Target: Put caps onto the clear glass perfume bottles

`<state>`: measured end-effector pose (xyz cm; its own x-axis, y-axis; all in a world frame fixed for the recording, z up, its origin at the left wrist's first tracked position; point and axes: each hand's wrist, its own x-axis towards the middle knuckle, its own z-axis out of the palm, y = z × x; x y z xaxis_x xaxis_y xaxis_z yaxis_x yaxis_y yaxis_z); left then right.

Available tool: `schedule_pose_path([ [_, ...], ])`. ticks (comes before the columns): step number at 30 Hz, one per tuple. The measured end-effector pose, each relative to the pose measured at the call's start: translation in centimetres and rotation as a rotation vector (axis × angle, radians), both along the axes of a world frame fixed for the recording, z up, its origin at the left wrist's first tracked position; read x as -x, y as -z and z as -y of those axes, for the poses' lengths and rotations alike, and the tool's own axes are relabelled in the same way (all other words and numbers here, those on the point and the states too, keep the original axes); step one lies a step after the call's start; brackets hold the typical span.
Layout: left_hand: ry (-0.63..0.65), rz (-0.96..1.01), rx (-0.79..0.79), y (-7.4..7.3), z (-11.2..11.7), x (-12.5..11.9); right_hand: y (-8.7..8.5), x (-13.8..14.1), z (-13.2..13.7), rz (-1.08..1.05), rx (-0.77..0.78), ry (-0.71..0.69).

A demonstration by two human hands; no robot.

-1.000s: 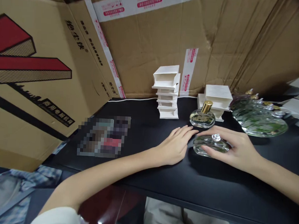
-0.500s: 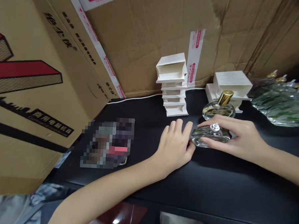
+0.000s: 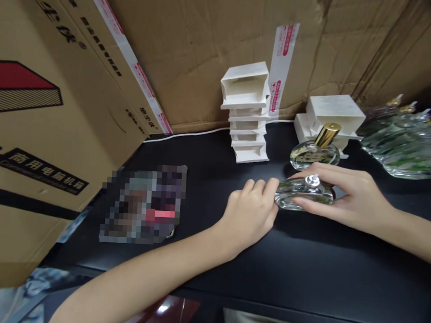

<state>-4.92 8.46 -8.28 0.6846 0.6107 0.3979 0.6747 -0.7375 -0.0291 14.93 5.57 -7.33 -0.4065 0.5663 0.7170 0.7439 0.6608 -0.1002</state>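
Note:
A clear glass perfume bottle point(image 3: 289, 194) without a cap stands on the black tabletop, its silvery spray nozzle pointing up. My right hand point(image 3: 354, 197) grips it from the right, thumb in front and fingers behind. At the bottle's left end, my left hand point(image 3: 252, 207) has its fingers curled and closed on the glass; their tips are partly hidden. Just behind stands another perfume bottle point(image 3: 315, 154) with a gold cap.
White folded card pieces point(image 3: 248, 151) rise in a stack behind my left hand. More white boxes point(image 3: 335, 110) sit behind the capped bottle. Several glass bottles point(image 3: 404, 147) crowd the right side. A blurred-out item point(image 3: 141, 206) lies left; cardboard point(image 3: 192, 59) walls the back.
My left hand's fingers, spread beside the bottle before, have closed on its left end. My right hand keeps its hold. The view has shifted slightly.

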Motion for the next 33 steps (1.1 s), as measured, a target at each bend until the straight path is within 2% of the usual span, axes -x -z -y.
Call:
schedule_pose_path([
  [5,0.008,0.042,-0.029,0.0,-0.2,0.2,0.2,-0.1,-0.1,0.008,-0.001,0.011],
  [11,0.087,0.233,-0.099,0.1,-0.4,0.3,-0.1,0.0,0.0,0.023,-0.001,-0.002],
  [18,0.195,0.401,0.022,0.0,-0.6,0.3,0.0,0.0,0.0,0.012,-0.002,0.020],
  [26,0.229,0.483,0.128,0.0,-0.7,0.2,0.0,-0.2,0.0,0.009,0.047,-0.002],
  [33,0.255,0.501,0.144,-0.1,-0.6,0.2,-1.0,0.2,0.7,-0.042,-0.100,0.012],
])
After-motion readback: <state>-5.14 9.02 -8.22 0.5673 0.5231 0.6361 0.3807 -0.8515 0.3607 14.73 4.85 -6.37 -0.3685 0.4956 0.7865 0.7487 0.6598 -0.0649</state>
